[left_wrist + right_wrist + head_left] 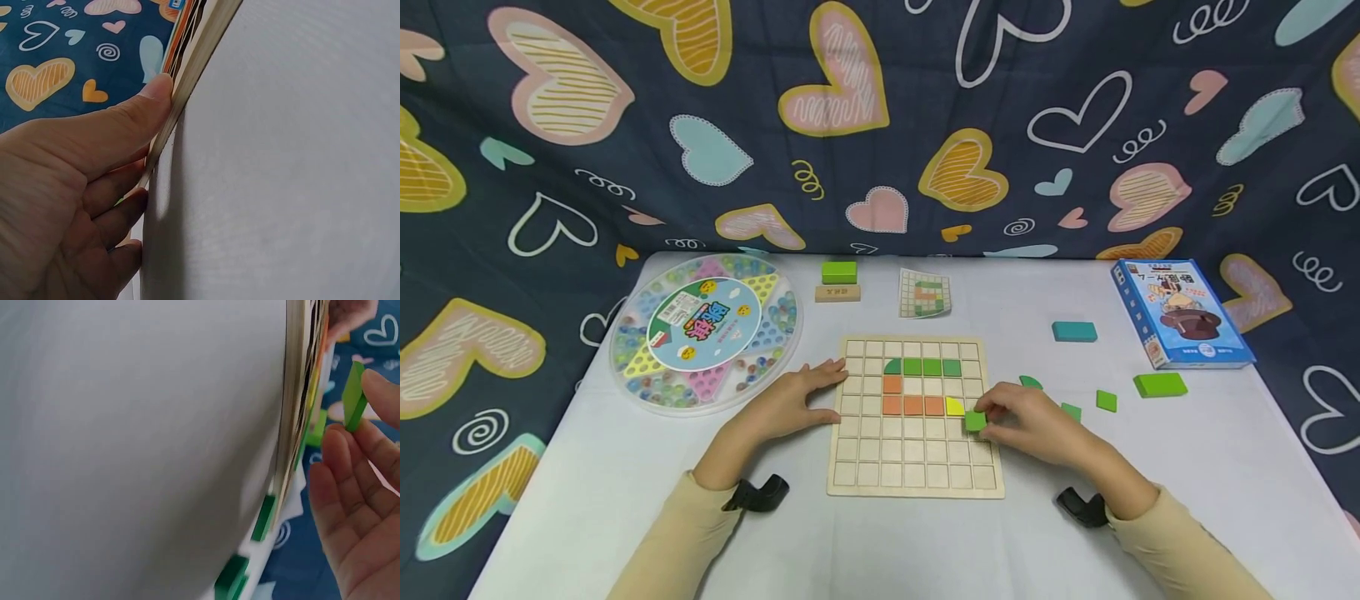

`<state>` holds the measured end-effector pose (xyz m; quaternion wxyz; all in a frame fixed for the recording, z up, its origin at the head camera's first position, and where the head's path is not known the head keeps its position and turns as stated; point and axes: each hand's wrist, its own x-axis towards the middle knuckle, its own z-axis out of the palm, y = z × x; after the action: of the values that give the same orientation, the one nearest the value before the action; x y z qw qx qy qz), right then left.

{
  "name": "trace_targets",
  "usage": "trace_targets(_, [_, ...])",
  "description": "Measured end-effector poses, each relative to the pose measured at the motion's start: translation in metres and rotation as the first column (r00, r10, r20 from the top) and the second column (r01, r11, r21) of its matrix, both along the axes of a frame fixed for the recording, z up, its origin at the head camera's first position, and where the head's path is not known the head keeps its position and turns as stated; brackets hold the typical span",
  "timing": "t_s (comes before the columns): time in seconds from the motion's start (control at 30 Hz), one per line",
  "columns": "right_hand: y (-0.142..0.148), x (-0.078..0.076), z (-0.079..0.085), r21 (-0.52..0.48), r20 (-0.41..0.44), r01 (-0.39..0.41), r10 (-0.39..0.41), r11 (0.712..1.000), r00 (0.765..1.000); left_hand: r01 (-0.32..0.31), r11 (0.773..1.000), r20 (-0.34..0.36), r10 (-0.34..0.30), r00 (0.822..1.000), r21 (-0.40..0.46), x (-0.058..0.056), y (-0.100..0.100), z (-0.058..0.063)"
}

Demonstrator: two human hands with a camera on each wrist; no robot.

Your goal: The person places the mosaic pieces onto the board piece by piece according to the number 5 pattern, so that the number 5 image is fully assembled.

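Observation:
A wooden grid board (913, 476) lies flat on the white table. A row of green tiles (932, 367) sits in its upper cells, with orange tiles (913, 406) below and one yellow tile (955, 407) at the end of the orange row. At the board's left edge my left hand (790, 404) rests with fingers spread; the left wrist view shows thumb and fingertips touching the rim. Between thumb and fingers my right hand (1033, 423) pinches a light green square tile (354, 397). It is held over the board's right side, just right of and below the yellow tile.
Loose green pieces (1107, 401) lie right of the board, near a light green block (1161, 385), a teal block (1074, 332) and a blue box (1187, 312). Behind the board are a pattern card (925, 293) and two stacked blocks (838, 293). A round marble game (703, 329) stands at left.

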<state>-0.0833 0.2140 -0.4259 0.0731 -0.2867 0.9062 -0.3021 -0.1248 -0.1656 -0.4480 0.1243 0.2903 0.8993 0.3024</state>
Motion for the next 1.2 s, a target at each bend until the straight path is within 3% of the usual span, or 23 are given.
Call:
trace_targets(0.33, [-0.02,-0.003,-0.002,0.075,0.029,-0.075,0.073,0.994,0.997,0.003,1.0,-0.004,-0.003,1.0,0.008,0.0,0.0,-0.001])
trace_targets(0.87, [-0.027,-0.002,-0.003,0.15,-0.022,-0.076,0.08,0.986,0.997,0.002,1.0,-0.012,-0.002,1.0,0.008,-0.002,-0.001,-0.001])
trace_targets(1.07, [-0.019,0.001,-0.003,0.116,-0.003,-0.062,0.063,0.991,0.998,0.003,1.0,0.007,-0.003,1.0,0.003,0.0,-0.001,-0.002])
trace_targets(1.2, [-0.007,0.002,-0.001,0.069,-0.015,-0.01,0.011,0.998,1.0,0.001,1.0,0.007,-0.001,1.0,0.005,0.0,0.0,-0.001])
